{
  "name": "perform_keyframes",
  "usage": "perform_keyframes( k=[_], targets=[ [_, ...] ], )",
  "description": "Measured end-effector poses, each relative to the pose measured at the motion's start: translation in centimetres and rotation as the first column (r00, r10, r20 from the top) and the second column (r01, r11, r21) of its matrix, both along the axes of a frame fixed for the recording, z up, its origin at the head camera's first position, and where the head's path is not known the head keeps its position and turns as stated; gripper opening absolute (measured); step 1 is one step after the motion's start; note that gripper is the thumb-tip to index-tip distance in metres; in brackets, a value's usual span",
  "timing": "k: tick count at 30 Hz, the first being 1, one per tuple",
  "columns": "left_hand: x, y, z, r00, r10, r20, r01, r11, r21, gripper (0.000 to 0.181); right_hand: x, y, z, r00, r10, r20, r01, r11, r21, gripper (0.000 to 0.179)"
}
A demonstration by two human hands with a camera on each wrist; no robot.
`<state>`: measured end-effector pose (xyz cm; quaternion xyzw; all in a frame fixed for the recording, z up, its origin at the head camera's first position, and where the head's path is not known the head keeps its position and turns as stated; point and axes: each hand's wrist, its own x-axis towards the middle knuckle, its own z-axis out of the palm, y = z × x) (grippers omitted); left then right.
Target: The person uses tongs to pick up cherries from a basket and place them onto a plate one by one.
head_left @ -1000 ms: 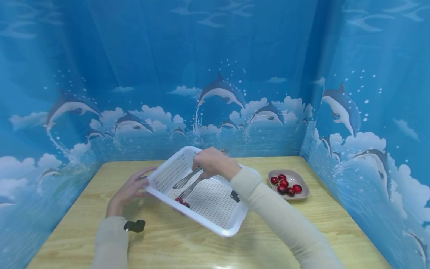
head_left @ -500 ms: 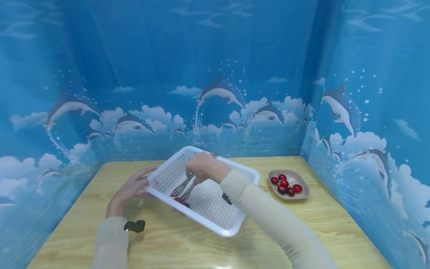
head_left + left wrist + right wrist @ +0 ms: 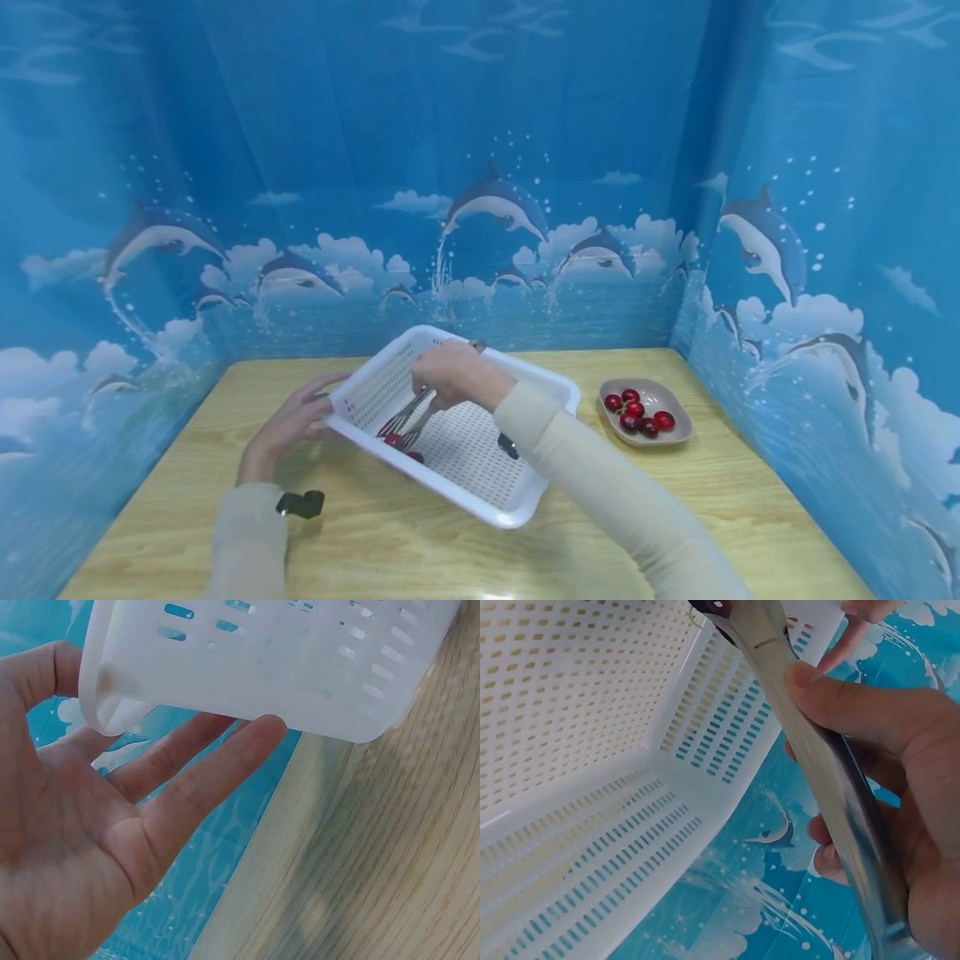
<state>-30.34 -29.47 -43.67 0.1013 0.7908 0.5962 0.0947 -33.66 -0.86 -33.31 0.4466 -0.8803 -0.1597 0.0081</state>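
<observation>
A white perforated plastic basket (image 3: 452,493) stands tilted, its left end raised off the table. My left hand (image 3: 291,421) holds that end by the rim, its longer fingers under the basket in the left wrist view. Reaching over the basket, my right hand (image 3: 454,372) grips metal tongs (image 3: 817,761) with slotted ends pointing down and left. Between the tong ends is a dark red cherry (image 3: 393,440); whether they squeeze it firmly is hard to see. Another cherry (image 3: 416,457) lies just beside it, against the basket's near wall.
To the right of the basket, a beige dish (image 3: 678,427) holds several cherries (image 3: 634,409). The wooden table (image 3: 360,542) is bordered by blue dolphin-print curtains (image 3: 360,275) at the back and sides.
My right hand has moved left and down over the second, bringing the tongs onto the cherries. One cherry now shows between the tong ends. The left hand and basket look unchanged.
</observation>
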Motion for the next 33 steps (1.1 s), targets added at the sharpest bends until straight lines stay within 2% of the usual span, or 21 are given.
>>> perform_keyframes(
  k=[8, 15, 25, 29, 33],
  targets=[
    [0.0, -0.1, 0.0, 1.000, -0.015, -0.003, 0.015, 1.000, 0.021, 0.064, -0.4, 2.2, 0.4, 1.000, 0.024, -0.012, -0.024, 0.997, -0.074, 0.034],
    [0.0, -0.1, -0.1, 1.000, -0.020, -0.003, 0.020, 0.999, 0.033, 0.065, -0.3, 3.9, 1.4, 0.999, 0.039, -0.031, -0.043, 0.989, -0.143, 0.032],
    [0.0, -0.2, -0.1, 1.000, -0.027, -0.010, 0.028, 0.999, 0.031, 0.063, 0.5, 6.6, 2.5, 0.998, 0.023, -0.056, -0.039, 0.955, -0.294, 0.036],
    [-0.1, -0.2, -0.2, 1.000, -0.027, -0.013, 0.027, 1.000, 0.016, 0.062, 0.8, 7.5, 2.6, 0.996, 0.035, -0.085, -0.061, 0.942, -0.331, 0.037],
    [0.0, -0.2, -0.3, 1.000, -0.021, -0.011, 0.022, 1.000, 0.010, 0.061, 1.1, 8.3, 2.6, 0.995, 0.021, -0.094, -0.053, 0.935, -0.350, 0.036]
  ],
)
